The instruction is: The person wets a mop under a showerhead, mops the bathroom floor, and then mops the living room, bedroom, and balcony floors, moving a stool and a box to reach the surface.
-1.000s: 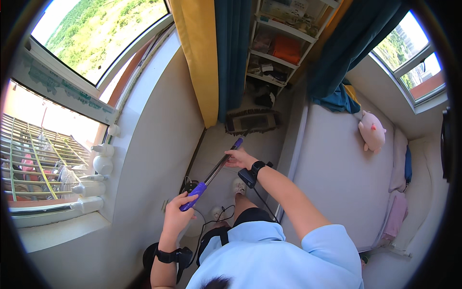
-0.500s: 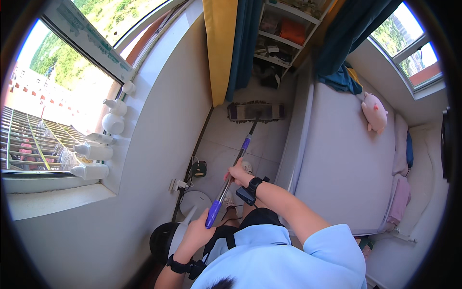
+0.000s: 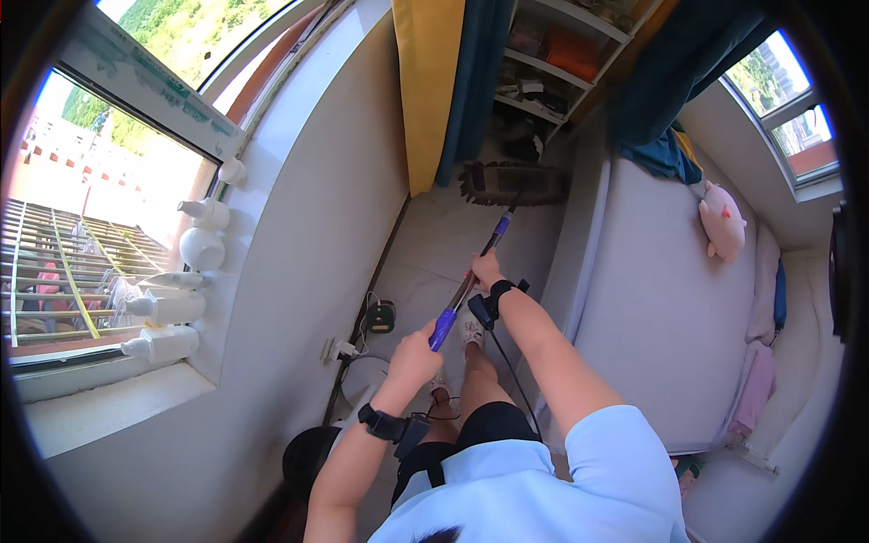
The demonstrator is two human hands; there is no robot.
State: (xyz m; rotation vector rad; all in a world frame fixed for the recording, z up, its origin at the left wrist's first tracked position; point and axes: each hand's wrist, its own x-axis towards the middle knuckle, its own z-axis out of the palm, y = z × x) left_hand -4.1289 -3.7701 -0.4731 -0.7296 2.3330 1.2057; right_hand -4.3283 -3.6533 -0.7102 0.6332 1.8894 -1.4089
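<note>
A flat mop (image 3: 470,281) with a metal pole and purple grips slants away from me over the tiled floor. Its wide fringed head (image 3: 512,184) lies flat on the floor between the curtain and the bed, near the foot of the shelf. My left hand (image 3: 415,357) is closed round the purple grip at the pole's top end. Farther down the pole, my right hand (image 3: 487,270) is wrapped about the metal part. Both wrists wear black straps with small devices.
A bed (image 3: 647,317) with a pink plush toy (image 3: 723,222) borders the right. On the left, white bottles (image 3: 172,306) line the windowsill. A dark green box (image 3: 381,316) with a cable sits by the wall. Yellow and blue curtains (image 3: 430,90) hang beside a white shelf (image 3: 552,68).
Both hands have pushed the mop forward and slightly right. Its head has slid farther along the floor toward the shelf and the bed's side.
</note>
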